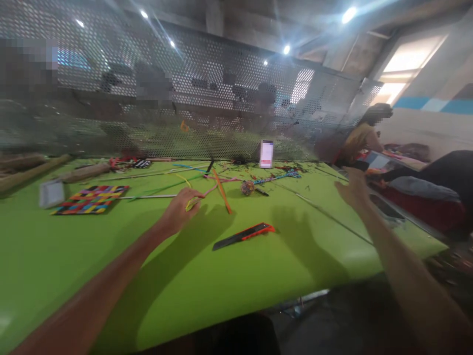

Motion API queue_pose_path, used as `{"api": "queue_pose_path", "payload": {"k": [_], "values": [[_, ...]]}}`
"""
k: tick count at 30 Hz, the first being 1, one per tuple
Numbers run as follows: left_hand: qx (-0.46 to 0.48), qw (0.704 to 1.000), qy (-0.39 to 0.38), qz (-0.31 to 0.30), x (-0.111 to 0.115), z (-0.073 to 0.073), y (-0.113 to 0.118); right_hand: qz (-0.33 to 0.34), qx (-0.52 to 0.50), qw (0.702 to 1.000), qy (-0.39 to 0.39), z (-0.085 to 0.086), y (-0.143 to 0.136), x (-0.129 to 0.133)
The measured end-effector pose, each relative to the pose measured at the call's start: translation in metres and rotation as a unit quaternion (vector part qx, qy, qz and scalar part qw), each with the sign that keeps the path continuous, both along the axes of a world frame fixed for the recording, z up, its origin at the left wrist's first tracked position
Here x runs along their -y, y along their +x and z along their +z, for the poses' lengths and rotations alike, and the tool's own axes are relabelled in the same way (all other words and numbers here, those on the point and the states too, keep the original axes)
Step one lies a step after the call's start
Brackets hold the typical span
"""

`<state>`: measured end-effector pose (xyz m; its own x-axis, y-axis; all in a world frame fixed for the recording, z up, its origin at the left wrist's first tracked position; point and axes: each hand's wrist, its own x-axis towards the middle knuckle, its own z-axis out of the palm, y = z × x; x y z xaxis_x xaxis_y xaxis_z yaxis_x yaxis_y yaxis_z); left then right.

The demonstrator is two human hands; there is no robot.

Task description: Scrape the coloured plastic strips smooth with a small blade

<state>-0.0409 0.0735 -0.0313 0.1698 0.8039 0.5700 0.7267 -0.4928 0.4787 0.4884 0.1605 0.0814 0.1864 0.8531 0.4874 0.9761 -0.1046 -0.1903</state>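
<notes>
My left hand [185, 204] is closed over the table, with a thin yellow strip [189, 204] looped between its fingers. A pink strip [211, 190] runs from near its fingertips toward the middle. My right hand [352, 186] is raised at the table's right side, its thumb apart from the fingers, and nothing shows in it; it is a little blurred. Between the hands lies a box cutter [244, 235] with a black and orange-red body. An orange strip [222, 191] and a small multicoloured ball [247, 187] lie beyond it.
A colourful woven mat [92, 199] and a white block [51, 193] are at the left. A phone [266, 154] stands against the perforated metal screen [221, 113]. Thin sticks and scraps lie along the back of the green table [177, 291]. Another person [364, 138] sits at the right.
</notes>
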Motion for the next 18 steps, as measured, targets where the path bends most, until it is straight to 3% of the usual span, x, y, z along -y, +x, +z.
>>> {"api": "queue_pose_path", "payload": {"k": [3,5,6,8,11,14,18], "values": [[0.012,1.0,-0.005,-0.012,-0.001,-0.004,0.005,0.199,0.002,0.979,-0.036,-0.023,-0.094,-0.008],[0.035,0.999,-0.014,-0.018,-0.003,-0.009,0.005,0.346,0.003,0.932,-0.109,-0.042,-0.152,-0.016],[0.046,0.999,-0.018,-0.021,-0.004,-0.011,0.004,0.378,0.006,0.916,-0.135,-0.05,-0.176,-0.021],[0.068,0.997,-0.022,-0.02,-0.007,-0.014,0.001,0.386,0.006,0.909,-0.16,-0.065,-0.212,-0.032],[0.105,0.994,-0.025,-0.011,-0.01,-0.014,-0.003,0.313,0.017,0.933,-0.177,-0.078,-0.238,-0.043],[0.125,0.992,-0.013,-0.011,-0.01,-0.013,-0.003,0.265,0.016,0.952,-0.153,-0.084,-0.243,-0.045],[0.12,0.992,-0.001,-0.038,-0.011,-0.015,0.0,0.264,0.002,0.963,-0.051,-0.082,-0.225,-0.052]]}}
